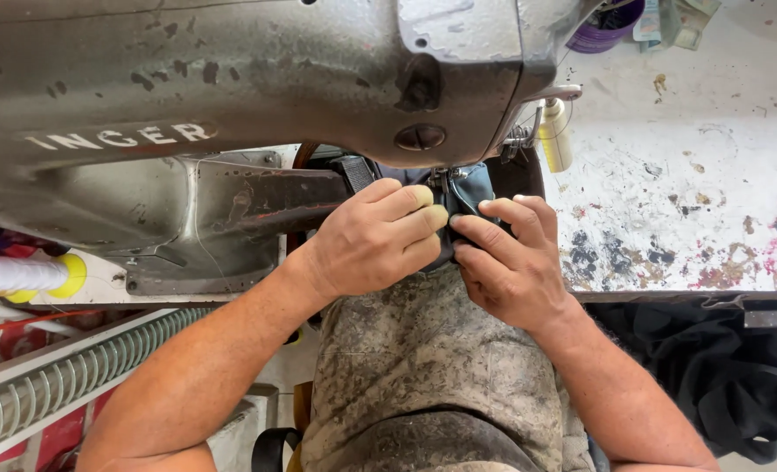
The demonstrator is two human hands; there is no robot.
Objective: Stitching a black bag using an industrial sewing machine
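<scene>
A large grey sewing machine (231, 79) fills the top of the head view. Under its needle area lies a dark blue-black piece with a black strap (471, 190). My left hand (375, 240) is curled on the piece from the left, fingers pressed against it just below the needle. From the right, my right hand (506, 262) pinches the same piece with its fingertips. The two hands nearly touch each other. The needle itself is mostly hidden behind the fingers and the machine head.
A white, paint-stained table (694, 175) spreads to the right, with a small pale bottle (556, 135) beside the machine and a purple tub (605, 26) at the back. Black fabric (721, 367) hangs below the table edge. A yellow-tipped white spool (30, 275) and a metal coil (65, 385) sit at the left.
</scene>
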